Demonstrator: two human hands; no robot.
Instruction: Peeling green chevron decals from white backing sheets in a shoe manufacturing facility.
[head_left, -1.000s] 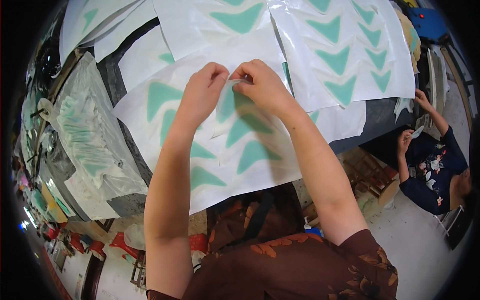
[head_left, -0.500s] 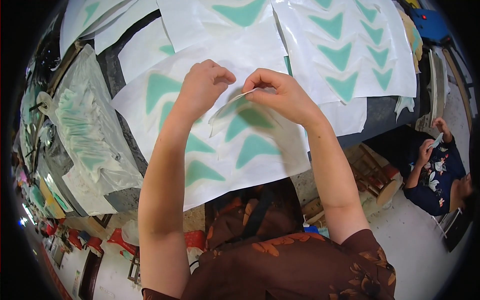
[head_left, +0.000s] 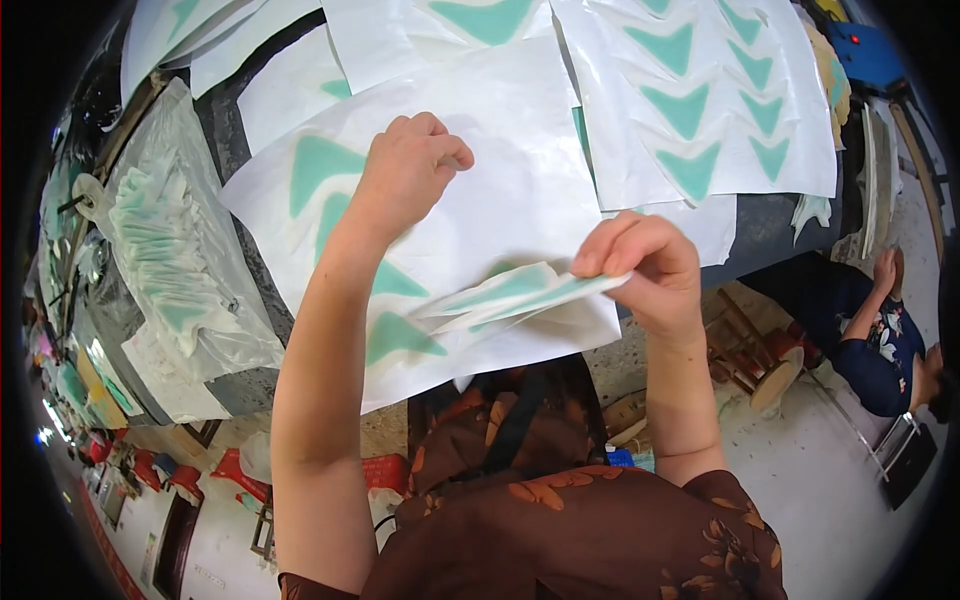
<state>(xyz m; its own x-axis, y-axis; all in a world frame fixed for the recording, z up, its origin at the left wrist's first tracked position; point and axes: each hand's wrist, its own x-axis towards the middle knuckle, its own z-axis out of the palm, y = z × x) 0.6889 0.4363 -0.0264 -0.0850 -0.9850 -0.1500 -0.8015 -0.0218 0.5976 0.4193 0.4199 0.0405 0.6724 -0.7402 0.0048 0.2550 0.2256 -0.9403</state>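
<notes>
Right hand (head_left: 648, 268): thumb and fingers pinched on the right end of a loose green-and-white piece (head_left: 545, 292); forearm upright from the near side.
Held piece: over the near right part of the white sheet (head_left: 500, 130), folded in layers, right end raised, left end low.
Left hand (head_left: 408, 172): over the sheet's middle, fingers half curled, nothing seen in it; whether thumb and finger meet is hard to tell.
Left forearm (head_left: 325, 400): slants across the sheet's left part.
Done, as judged: sheet bare from its middle rightward, beyond the held piece.
Left to do, as judged: left-hand row of green shapes (head_left: 325, 172) lies flat, partly behind the forearm.
Farther right: another sheet (head_left: 740, 165) bearing two rows of green shapes.
Farther left: clear plastic bag (head_left: 180, 260) of stacked green pieces.
</notes>
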